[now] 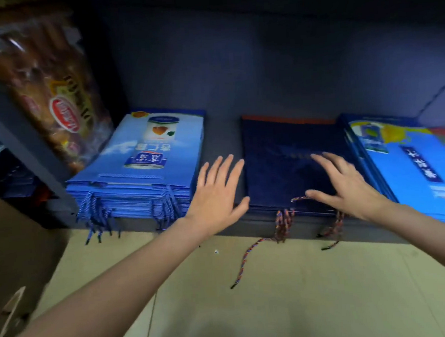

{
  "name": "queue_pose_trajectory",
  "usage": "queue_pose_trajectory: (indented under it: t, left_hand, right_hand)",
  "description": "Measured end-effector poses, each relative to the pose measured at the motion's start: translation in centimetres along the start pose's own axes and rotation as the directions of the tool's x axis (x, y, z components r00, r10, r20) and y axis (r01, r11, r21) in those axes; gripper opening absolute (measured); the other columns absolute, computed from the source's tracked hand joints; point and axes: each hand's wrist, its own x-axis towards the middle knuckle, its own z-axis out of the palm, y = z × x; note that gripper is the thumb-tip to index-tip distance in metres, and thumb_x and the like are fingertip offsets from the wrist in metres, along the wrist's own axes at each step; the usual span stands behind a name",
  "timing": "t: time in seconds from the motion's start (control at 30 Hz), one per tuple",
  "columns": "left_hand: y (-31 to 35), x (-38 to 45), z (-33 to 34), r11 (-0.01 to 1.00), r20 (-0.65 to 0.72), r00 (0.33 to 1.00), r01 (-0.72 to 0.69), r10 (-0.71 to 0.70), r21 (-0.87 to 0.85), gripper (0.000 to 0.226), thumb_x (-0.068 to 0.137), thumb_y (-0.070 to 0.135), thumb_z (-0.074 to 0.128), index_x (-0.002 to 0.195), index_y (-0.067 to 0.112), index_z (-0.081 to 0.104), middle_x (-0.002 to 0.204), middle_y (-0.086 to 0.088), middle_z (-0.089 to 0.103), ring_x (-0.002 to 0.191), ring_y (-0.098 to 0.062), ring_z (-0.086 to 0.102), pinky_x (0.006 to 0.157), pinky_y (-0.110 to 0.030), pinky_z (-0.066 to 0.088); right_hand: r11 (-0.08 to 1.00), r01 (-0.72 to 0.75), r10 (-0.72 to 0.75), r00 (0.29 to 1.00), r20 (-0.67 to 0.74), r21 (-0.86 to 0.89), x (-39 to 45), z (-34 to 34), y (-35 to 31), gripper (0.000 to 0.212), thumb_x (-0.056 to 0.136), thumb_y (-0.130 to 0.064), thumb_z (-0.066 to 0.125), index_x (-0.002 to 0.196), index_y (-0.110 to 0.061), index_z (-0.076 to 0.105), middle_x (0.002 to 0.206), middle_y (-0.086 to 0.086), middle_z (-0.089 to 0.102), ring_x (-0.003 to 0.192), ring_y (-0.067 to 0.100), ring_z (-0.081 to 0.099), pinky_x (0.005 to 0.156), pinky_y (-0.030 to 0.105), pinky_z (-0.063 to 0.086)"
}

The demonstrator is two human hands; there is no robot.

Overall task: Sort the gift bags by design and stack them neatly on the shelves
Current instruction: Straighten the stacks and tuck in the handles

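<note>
Three flat piles of gift bags already lie side by side on the low dark shelf (220,110), each of one design, so the sorting looks well advanced. On the left sits a thick pile of light blue bags (137,174) printed with a can, their blue cord handles hanging over the shelf's front edge. In the middle is a thinner pile of dark navy bags (280,148) with an orange strip at the far end, and its multicoloured cords (283,224) trail down onto the floor. On the right is a pile of bright blue bags (410,165) with a dark label, running out of view.

The left hand (218,195) is spread flat with straight fingers, at the left edge of the navy pile, thumb touching its front corner. The right hand (346,186) lies open on top of the same pile, fingers straight, gripping nothing. My guess is that the pile is being squared up or pressed flat; what seems left is tidying the loose cords and placing any bags not in view.

The floor (277,296) is pale tile. A brown cardboard box (15,275) stands at the left, and a packet of bread (41,83) leans in the shelf's upper left corner. The space is dim
</note>
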Motion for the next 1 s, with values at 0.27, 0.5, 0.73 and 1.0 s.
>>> queue_pose_trajectory:
  t: [0.27, 0.5, 0.73, 1.0]
  left_hand:
    - [4.7, 3.5, 2.2, 0.978, 0.435, 0.896, 0.164, -0.092, -0.132, 0.093, 0.083, 0.040, 0.067, 0.149, 0.016, 0.007, 0.155, -0.015, 0.000, 0.139, -0.032, 0.021, 0.110, -0.039, 0.029]
    - [4.6, 5.6, 2.2, 0.957, 0.487, 0.853, 0.269, -0.185, -0.109, 0.092, 0.076, 0.032, 0.076, 0.148, 0.016, 0.021, 0.135, -0.016, 0.043, 0.121, -0.034, 0.047, 0.100, -0.037, 0.039]
    - [5.3, 5.0, 3.0, 0.952, 0.492, 0.841, 0.297, -0.225, -0.072, 0.097, 0.080, 0.028, 0.072, 0.150, 0.012, 0.007, 0.136, -0.021, 0.032, 0.126, -0.034, 0.037, 0.103, -0.035, 0.035]
    - [5.4, 4.5, 2.8, 0.959, 0.481, 0.849, 0.276, -0.217, -0.054, 0.086, 0.089, 0.023, 0.063, 0.149, 0.008, 0.004, 0.136, -0.021, 0.035, 0.125, -0.033, 0.040, 0.102, -0.036, 0.035]
  right_hand:
    - [0.916, -0.400, 0.377, 0.836, 0.400, -0.027, -1.1, 1.4, 6.4, 0.121, 0.061, -0.046, 0.082, 0.148, -0.031, 0.000, 0.152, 0.023, -0.006, 0.141, 0.039, 0.004, 0.115, 0.043, 0.019]
    - [0.893, -0.409, 0.450, 0.805, 0.386, -0.187, 1.0, 0.6, 5.8, 0.121, 0.063, -0.038, 0.083, 0.148, -0.025, -0.001, 0.135, 0.026, 0.030, 0.127, 0.041, 0.029, 0.102, 0.041, 0.034]
    - [0.895, -0.435, 0.439, 0.824, 0.358, -0.096, 0.8, 0.9, 5.6, 0.119, 0.061, -0.032, 0.086, 0.148, -0.028, 0.003, 0.137, 0.027, 0.024, 0.128, 0.046, 0.028, 0.104, 0.048, 0.033]
    - [0.881, -0.466, 0.423, 0.850, 0.315, 0.074, 0.1, 1.4, 6.3, 0.122, 0.051, -0.035, 0.090, 0.146, -0.032, 0.013, 0.133, 0.023, 0.037, 0.126, 0.041, 0.031, 0.105, 0.047, 0.035]
